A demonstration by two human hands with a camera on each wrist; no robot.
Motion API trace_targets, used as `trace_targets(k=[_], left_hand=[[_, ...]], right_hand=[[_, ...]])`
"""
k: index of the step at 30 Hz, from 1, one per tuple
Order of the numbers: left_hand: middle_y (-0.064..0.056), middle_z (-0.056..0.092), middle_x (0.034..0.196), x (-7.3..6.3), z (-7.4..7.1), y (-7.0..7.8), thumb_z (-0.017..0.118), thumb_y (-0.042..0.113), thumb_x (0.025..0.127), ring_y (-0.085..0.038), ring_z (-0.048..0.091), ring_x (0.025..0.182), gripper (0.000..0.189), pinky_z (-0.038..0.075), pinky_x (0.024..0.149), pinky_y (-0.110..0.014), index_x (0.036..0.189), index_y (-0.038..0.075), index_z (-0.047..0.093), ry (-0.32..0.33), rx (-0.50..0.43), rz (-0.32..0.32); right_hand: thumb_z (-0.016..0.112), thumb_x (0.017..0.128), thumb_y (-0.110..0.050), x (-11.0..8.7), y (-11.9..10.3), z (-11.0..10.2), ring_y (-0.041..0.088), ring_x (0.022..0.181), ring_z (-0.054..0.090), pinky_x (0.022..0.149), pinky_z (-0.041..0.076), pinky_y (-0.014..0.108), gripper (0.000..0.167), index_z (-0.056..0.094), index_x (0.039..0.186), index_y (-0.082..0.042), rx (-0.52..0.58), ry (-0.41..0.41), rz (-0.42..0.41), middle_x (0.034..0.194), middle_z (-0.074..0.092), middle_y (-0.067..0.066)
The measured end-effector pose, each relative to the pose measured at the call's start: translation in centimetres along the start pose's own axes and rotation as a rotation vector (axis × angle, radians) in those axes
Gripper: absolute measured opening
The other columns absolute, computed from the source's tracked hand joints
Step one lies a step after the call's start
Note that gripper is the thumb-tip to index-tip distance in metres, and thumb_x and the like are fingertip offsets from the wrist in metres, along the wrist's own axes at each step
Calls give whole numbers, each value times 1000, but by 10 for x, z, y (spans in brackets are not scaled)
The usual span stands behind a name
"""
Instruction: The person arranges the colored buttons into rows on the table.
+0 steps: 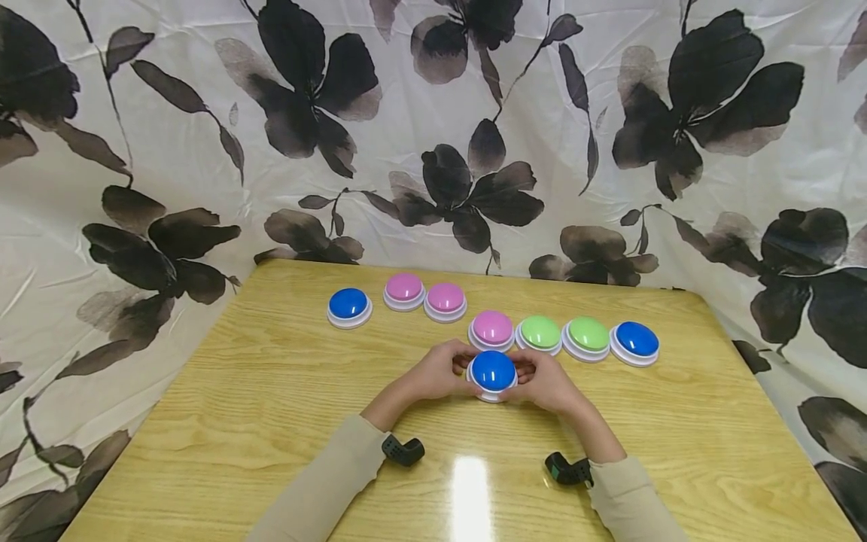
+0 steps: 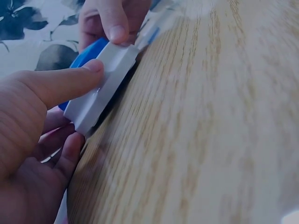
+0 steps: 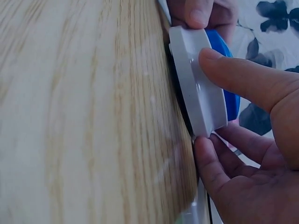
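Between my two hands is a blue push button (image 1: 493,370) with a white base, just in front of a pink push button (image 1: 493,328). My left hand (image 1: 442,370) grips its left side, thumb on the white rim and fingers curled behind. On the opposite side my right hand (image 1: 547,381) holds it the same way. In the left wrist view, the white base (image 2: 100,86) is tilted, with a dark gap below one edge. The right wrist view also shows the base (image 3: 196,79) close to the tabletop, the right thumb pressed on its side.
Right of the pink button stand two green buttons (image 1: 540,332) and a blue button (image 1: 637,340). Farther back left are two pink buttons (image 1: 404,288) and another blue button (image 1: 348,304). All rest on the wooden table (image 1: 284,391), before a floral cloth (image 1: 379,150).
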State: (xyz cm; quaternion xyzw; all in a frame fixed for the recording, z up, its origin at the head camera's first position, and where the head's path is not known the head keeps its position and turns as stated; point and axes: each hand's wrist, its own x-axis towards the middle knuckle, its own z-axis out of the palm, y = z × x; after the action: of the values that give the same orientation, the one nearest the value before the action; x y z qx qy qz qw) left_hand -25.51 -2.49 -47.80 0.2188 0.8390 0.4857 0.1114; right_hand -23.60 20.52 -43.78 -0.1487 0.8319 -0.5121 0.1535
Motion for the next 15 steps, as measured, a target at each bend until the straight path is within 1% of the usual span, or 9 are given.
trace_targets(k=[2, 4, 6, 11, 15], left_hand=[[0, 59, 106, 0, 0, 0, 90, 20, 70, -12, 57, 96, 66, 50, 83, -25, 126, 2, 61, 0, -1, 8], [-1, 59, 106, 1, 1, 0, 89, 20, 70, -12, 58, 96, 65, 50, 83, -25, 126, 2, 61, -4, -2, 15], [-2, 59, 107, 1, 2, 0, 89, 19, 71, -13, 58, 96, 66, 50, 83, -25, 127, 1, 60, -6, 0, 19], [-1, 60, 108, 3, 3, -2, 90, 19, 70, -11, 57, 96, 67, 50, 83, -25, 127, 3, 60, -5, 9, 12], [-1, 61, 109, 2, 2, -3, 89, 19, 70, -12, 58, 97, 66, 50, 84, -27, 127, 3, 61, 0, 4, 14]], right_hand=[[83, 72, 2, -3, -8, -1, 37, 94, 59, 78, 53, 35, 59, 55, 123, 14, -10, -3, 3, 107, 62, 24], [83, 72, 2, -4, -9, -1, 37, 94, 59, 79, 53, 35, 59, 55, 123, 14, -16, -3, 3, 107, 62, 24], [84, 72, 0, -2, -3, 0, 35, 94, 59, 79, 52, 35, 60, 56, 123, 13, -23, 6, -2, 106, 63, 22], [89, 69, -7, 8, 20, 1, 27, 92, 60, 79, 52, 34, 65, 58, 124, 7, -36, 19, -16, 106, 64, 15], [90, 67, -11, 11, 27, 2, 24, 91, 60, 79, 52, 35, 66, 59, 123, 5, -47, 23, -21, 105, 64, 12]])
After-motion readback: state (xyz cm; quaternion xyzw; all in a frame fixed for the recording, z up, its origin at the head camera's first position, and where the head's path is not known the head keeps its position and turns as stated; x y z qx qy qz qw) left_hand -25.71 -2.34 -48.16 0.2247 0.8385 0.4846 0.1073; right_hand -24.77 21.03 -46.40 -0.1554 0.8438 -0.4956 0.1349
